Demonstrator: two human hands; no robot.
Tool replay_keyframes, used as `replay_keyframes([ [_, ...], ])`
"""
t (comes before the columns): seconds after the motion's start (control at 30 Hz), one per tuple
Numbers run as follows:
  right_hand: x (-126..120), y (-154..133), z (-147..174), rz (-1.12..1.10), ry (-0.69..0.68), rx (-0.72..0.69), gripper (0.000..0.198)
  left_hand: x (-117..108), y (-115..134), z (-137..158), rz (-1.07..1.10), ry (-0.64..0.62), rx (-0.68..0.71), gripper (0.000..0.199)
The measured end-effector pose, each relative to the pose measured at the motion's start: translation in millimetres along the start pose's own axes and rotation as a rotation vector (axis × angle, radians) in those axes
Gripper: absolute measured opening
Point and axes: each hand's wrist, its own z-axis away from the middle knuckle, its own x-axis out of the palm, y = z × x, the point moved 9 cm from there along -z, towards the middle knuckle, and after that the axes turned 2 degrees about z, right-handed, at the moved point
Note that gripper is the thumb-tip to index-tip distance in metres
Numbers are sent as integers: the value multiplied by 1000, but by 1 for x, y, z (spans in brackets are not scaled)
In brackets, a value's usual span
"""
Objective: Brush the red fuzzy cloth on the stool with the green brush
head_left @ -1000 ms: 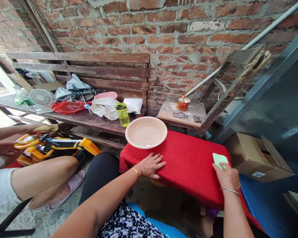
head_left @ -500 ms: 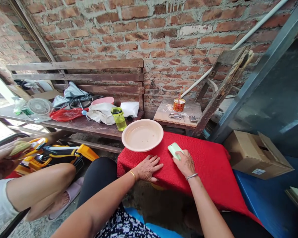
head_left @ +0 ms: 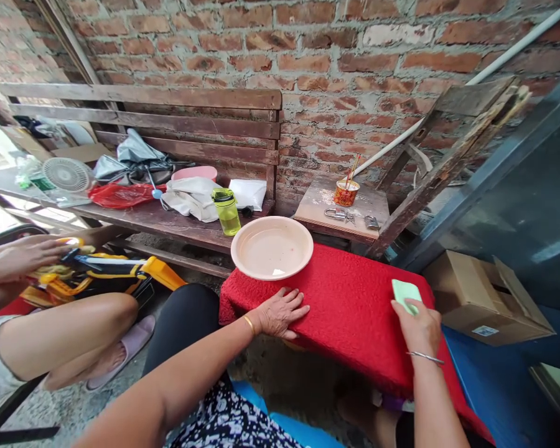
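The green block point(head_left: 406, 292) is at the right of the frame, on the far right part of the red cloth point(head_left: 354, 305); we cannot tell if it is soap or sponge. Our right hand point(head_left: 420, 330) has thumb and fingers clamped on it. Half a second ago the block was near the middle of the cloth, close to our left hand point(head_left: 282, 312); now it is back at the right end, about where it was one second ago. For the work, this means, we judge, that the block goes to and fro, and the middle part is now left uncovered by it.

The left hand has not changed its place: it lies flat near the front edge of the cloth, at the centre, fingers a little apart, holding nothing. Just above it stands the basin point(head_left: 236, 254), with what seems to be water inside.

Further up, the bottle point(head_left: 226, 213) is on the bench point(head_left: 242, 99), and right of it a small table point(head_left: 313, 194) bears a cup point(head_left: 346, 193) with sticks. At the right edge is a box point(head_left: 480, 298). At the left edge, another person's hands point(head_left: 35, 258) are at a yellow-and-black object point(head_left: 163, 274).
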Motion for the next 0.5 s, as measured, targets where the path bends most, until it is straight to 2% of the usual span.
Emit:
replay_keyframes([
  [0.13,42,-93,24,-149,-118,-273,52,-1,3,2,-8,38,22,79],
  [0.2,62,-131,31,-168,-196,-349,46,-2,4,2,-13,51,34,80],
  [0.3,88,-172,37,-124,-271,-403,37,-4,6,4,-20,51,39,80],
  [0.4,108,-192,35,-51,-331,-456,31,-8,7,5,-27,62,47,79],
  [0.47,114,-184,25,16,-366,-456,31,-9,8,6,-27,78,53,79],
  [0.5,112,-170,16,50,-368,-438,33,-10,9,6,-26,87,55,79],
])
